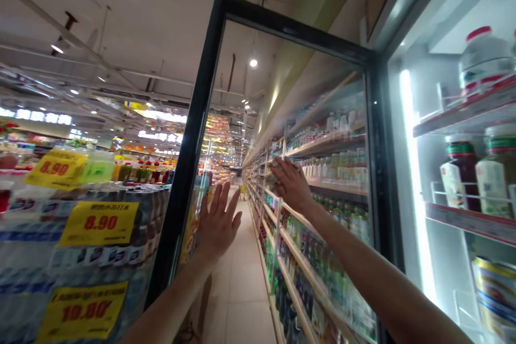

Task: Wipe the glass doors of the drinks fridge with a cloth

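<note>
Left hand (pixel 217 220), lower centre, is showing spread fingers, grasping nothing; glass contact uncertain. Right hand (pixel 291 183), centre, is covering a crumpled cloth (pixel 274 178), grip unclear; cloth is looking light, soft, best held under the palm. Glass door (pixel 258 97) is standing open, likely stiff, slippery; dark frame (pixel 198 113) is offering a hold. Bottle stack (pixel 151 215) is crowding left; aisle floor (pixel 245 285), lower centre, is giving room.

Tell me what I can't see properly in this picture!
All in the head view:
Cloth: mostly hidden by the right hand.
Left hand: palm faces away, so whether it touches the glass is unclear.
Yellow-and-blue thing: cut off by the right edge.
Lowest sign: small print blurred.
</note>
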Tool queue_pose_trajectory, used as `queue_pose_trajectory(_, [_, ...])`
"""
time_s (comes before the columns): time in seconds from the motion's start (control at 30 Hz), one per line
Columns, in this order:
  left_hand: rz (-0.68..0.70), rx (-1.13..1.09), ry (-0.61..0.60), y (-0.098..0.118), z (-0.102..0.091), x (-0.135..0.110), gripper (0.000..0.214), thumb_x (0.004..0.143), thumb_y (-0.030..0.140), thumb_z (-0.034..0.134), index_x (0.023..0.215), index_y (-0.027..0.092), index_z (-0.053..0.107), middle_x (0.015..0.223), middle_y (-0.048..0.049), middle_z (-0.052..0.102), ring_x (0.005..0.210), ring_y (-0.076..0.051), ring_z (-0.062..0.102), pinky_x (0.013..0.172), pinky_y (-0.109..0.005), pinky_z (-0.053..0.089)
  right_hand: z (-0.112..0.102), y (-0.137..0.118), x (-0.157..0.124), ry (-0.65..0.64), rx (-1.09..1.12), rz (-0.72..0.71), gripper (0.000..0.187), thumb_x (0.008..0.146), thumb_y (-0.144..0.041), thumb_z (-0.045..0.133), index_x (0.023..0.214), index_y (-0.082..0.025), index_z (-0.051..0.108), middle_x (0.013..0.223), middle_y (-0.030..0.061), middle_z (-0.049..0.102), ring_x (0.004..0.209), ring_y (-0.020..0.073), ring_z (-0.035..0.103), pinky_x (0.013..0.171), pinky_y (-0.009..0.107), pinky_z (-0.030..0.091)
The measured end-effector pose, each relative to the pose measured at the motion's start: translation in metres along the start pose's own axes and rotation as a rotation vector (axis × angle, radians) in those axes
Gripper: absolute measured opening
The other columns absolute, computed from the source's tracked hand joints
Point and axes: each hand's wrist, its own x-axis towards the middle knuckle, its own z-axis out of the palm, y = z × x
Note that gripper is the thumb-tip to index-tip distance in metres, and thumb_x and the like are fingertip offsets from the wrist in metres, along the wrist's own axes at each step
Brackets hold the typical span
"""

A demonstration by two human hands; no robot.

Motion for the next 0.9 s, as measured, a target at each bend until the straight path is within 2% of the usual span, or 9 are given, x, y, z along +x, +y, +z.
queue_pose_trajectory(0.1, [0.008,-0.008,0.006,0.0,0.0,0.0,0.054,0.089,0.033,0.042,0.141,0.024,0.03,0.147,-0.0094,0.03,0.138,-0.025,0.022,0.113,-0.049,0.013,-0.026,0.056,-0.022,0.184,-0.059,0.404,0.047,0.078,-0.02,0.043,0.123,-0.024,0.053,0.139,0.0047,0.044,0.131,0.0227,0.035,0.107,0.045,0.031])
queue_pose_trajectory(0.17, [0.002,-0.014,0.012,0.001,0.0,-0.001,0.056,0.089,0.033,0.042,0.142,0.024,0.027,0.147,-0.0094,0.029,0.138,-0.026,0.021,0.113,-0.05,0.014,-0.043,0.098,-0.038,0.334,-0.103,0.645,0.047,0.08,-0.02,0.036,0.124,-0.014,0.052,0.135,0.015,0.046,0.127,0.0268,0.038,0.104,0.049,0.03])
queue_pose_trajectory(0.27, [-0.004,-0.023,0.023,0.002,0.001,-0.001,0.057,0.089,0.033,0.042,0.143,0.025,0.024,0.148,-0.0089,0.028,0.138,-0.026,0.022,0.113,-0.05,0.013,-0.048,0.122,-0.05,0.448,-0.135,0.79,0.05,0.081,-0.02,0.03,0.123,-0.004,0.051,0.13,0.024,0.046,0.125,0.0309,0.038,0.102,0.053,0.03])
queue_pose_trajectory(0.37, [-0.012,-0.027,0.029,0.0,0.006,-0.002,0.058,0.089,0.033,0.043,0.143,0.026,0.024,0.148,-0.0086,0.028,0.137,-0.026,0.024,0.113,-0.05,0.012,-0.027,0.085,-0.043,0.389,-0.12,0.687,0.047,0.081,-0.022,0.036,0.124,-0.013,0.052,0.134,0.0155,0.045,0.128,0.0275,0.036,0.104,0.05,0.031])
queue_pose_trajectory(0.5, [0.008,-0.017,0.02,-0.004,0.009,-0.002,0.056,0.09,0.029,0.041,0.143,0.026,0.024,0.147,-0.0092,0.028,0.136,-0.027,0.026,0.113,-0.051,0.015,-0.002,0.019,-0.038,0.058,-0.042,0.041,0.048,0.08,-0.02,0.045,0.127,-0.025,0.05,0.142,0.0045,0.041,0.137,0.0212,0.026,0.109,0.044,0.029])
queue_pose_trajectory(0.57, [0.012,-0.011,0.021,-0.004,0.01,-0.002,0.056,0.09,0.028,0.042,0.143,0.026,0.024,0.147,-0.0097,0.029,0.136,-0.027,0.027,0.112,-0.051,0.016,-0.005,0.017,-0.049,0.006,-0.034,-0.077,0.046,0.079,-0.02,0.046,0.124,-0.026,0.053,0.141,0.0039,0.042,0.137,0.0208,0.026,0.108,0.044,0.031])
queue_pose_trajectory(0.77, [-0.008,-0.011,0.01,0.001,0.006,-0.001,0.057,0.089,0.028,0.043,0.142,0.025,0.026,0.148,-0.0095,0.027,0.137,-0.026,0.023,0.113,-0.052,0.012,-0.031,0.093,-0.078,0.416,-0.153,0.699,0.049,0.08,-0.021,0.035,0.126,-0.015,0.049,0.136,0.0146,0.045,0.13,0.0265,0.037,0.104,0.057,0.03])
queue_pose_trajectory(0.83, [-0.01,-0.004,-0.004,0.001,0.006,-0.001,0.056,0.089,0.029,0.043,0.142,0.024,0.027,0.148,-0.0094,0.026,0.138,-0.026,0.022,0.113,-0.052,0.012,-0.026,0.083,-0.071,0.428,-0.14,0.706,0.052,0.081,-0.021,0.034,0.132,-0.015,0.043,0.138,0.0156,0.042,0.132,0.0269,0.033,0.105,0.058,0.028])
queue_pose_trajectory(0.9, [-0.008,-0.001,-0.007,0.001,0.006,-0.001,0.055,0.089,0.03,0.043,0.141,0.024,0.028,0.148,-0.0094,0.027,0.138,-0.026,0.022,0.113,-0.051,0.012,-0.014,0.046,-0.06,0.333,-0.072,0.537,0.053,0.081,-0.021,0.036,0.134,-0.017,0.041,0.139,0.0118,0.043,0.134,0.0242,0.03,0.107,0.052,0.029])
